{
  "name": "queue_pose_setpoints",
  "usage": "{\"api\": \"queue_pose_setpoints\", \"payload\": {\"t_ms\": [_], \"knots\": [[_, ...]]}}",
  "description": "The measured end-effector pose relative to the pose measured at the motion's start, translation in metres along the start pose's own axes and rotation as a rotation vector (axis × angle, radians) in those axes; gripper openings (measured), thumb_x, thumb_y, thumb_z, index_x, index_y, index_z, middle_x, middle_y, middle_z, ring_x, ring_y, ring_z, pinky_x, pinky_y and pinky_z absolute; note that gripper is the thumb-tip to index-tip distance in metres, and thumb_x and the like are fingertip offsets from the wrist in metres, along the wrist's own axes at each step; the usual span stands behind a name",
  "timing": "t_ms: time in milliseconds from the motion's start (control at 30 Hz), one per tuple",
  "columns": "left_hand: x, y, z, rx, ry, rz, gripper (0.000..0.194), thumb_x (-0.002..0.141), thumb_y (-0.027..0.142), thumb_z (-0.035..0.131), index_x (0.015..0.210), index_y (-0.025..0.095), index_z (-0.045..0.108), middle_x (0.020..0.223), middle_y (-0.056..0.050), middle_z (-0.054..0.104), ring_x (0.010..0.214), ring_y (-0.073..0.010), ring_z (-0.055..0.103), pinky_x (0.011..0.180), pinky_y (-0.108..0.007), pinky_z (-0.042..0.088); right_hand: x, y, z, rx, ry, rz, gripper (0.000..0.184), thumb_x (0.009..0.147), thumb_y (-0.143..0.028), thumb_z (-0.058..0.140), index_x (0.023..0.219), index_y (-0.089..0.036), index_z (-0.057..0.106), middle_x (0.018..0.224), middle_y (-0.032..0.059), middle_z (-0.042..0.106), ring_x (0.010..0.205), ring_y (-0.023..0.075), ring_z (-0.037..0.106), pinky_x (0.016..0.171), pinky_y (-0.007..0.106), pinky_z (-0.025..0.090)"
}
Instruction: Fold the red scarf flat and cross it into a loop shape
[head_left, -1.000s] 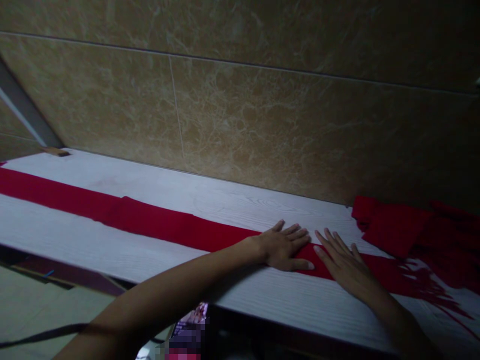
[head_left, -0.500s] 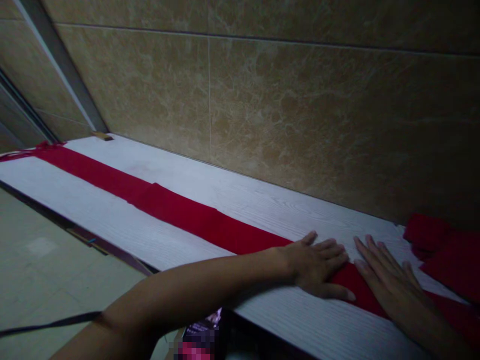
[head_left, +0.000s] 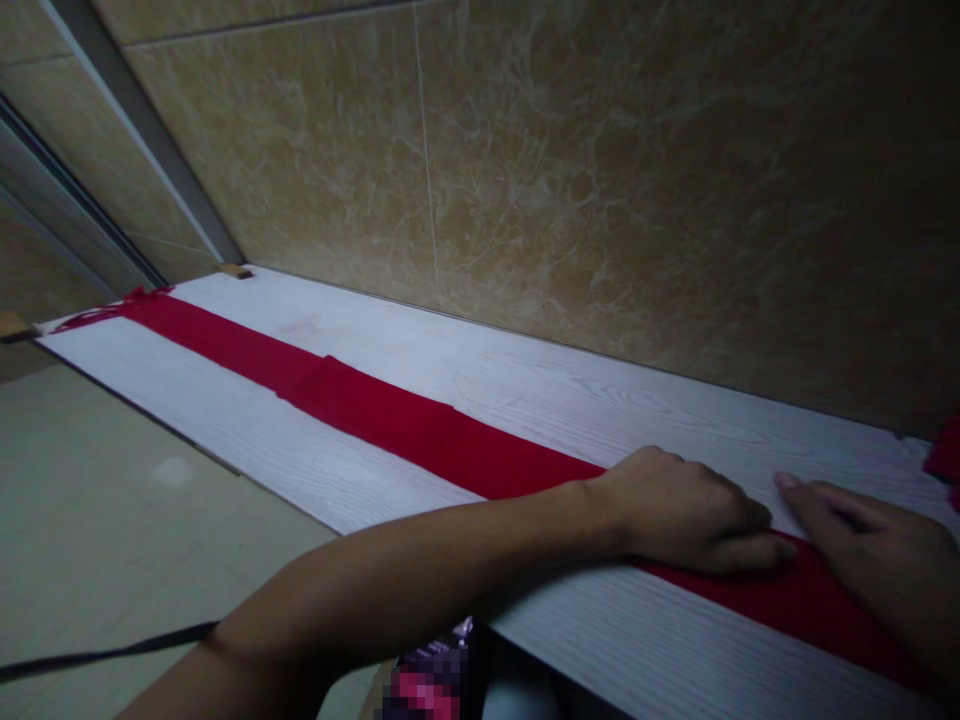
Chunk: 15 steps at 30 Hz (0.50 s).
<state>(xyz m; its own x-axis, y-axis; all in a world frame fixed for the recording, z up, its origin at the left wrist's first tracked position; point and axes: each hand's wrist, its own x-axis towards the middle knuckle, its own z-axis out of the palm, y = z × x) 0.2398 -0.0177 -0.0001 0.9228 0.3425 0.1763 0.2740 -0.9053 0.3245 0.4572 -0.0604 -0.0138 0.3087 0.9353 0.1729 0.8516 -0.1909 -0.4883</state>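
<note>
A long red scarf (head_left: pixel 390 420) lies flat along a white wood-grain table (head_left: pixel 525 380), its fringed end at the far left. My left hand (head_left: pixel 690 510) rests on the scarf near its right part. The fingers are bent over the far edge and the thumb lies along the near edge, closed on the cloth. Just to its right, my right hand (head_left: pixel 877 540) is arched on the same scarf, with its fingers curled onto the cloth. The two hands are a finger's width apart.
A brown marbled tile wall (head_left: pixel 600 200) rises directly behind the table. More red cloth (head_left: pixel 946 450) shows at the right edge. A small wooden block (head_left: pixel 234 270) sits at the far left corner. Pale floor (head_left: pixel 112 520) and a black strap (head_left: pixel 97 655) lie below left.
Both hands lay flat with fingers spread on the scarf; now their fingers are curled onto it. The view has turned left, so the red cloth pile has nearly left the frame.
</note>
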Motion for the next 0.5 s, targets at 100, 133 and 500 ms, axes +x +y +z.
{"api": "queue_pose_setpoints", "payload": {"t_ms": [100, 133, 500], "knots": [[-0.001, 0.0, -0.001, -0.009, -0.069, -0.051, 0.051, 0.107, 0.053, 0.033, 0.119, 0.02, 0.069, 0.113, -0.007, 0.075, 0.101, -0.0245, 0.071, 0.075, -0.035, 0.052, 0.003, 0.0, -0.004, 0.051, -0.002, 0.092, 0.046, 0.055, -0.072, 0.05, 0.053, -0.027, 0.06, 0.061, 0.0042, 0.063, 0.067, 0.029, 0.063, 0.066, 0.039, 0.049], [-0.001, -0.001, -0.001, 0.0, -0.101, -0.068, 0.05, 0.107, 0.052, 0.034, 0.12, 0.02, 0.069, 0.113, -0.008, 0.075, 0.102, -0.0255, 0.071, 0.077, -0.036, 0.053, 0.004, 0.003, -0.005, 0.062, 0.001, 0.124, 0.044, 0.054, -0.071, 0.052, 0.055, -0.028, 0.062, 0.065, 0.0048, 0.066, 0.073, 0.0319, 0.065, 0.07, 0.041, 0.05], [0.0, -0.002, 0.005, 0.062, -0.197, -0.089, 0.047, 0.106, 0.05, 0.035, 0.124, 0.02, 0.067, 0.119, -0.009, 0.074, 0.108, -0.028, 0.071, 0.081, -0.04, 0.055, 0.023, 0.073, 0.011, 0.188, 0.063, 0.274, 0.046, 0.051, -0.066, 0.075, 0.08, -0.03, 0.078, 0.104, 0.0054, 0.08, 0.121, 0.0389, 0.065, 0.111, 0.046, 0.046]]}}
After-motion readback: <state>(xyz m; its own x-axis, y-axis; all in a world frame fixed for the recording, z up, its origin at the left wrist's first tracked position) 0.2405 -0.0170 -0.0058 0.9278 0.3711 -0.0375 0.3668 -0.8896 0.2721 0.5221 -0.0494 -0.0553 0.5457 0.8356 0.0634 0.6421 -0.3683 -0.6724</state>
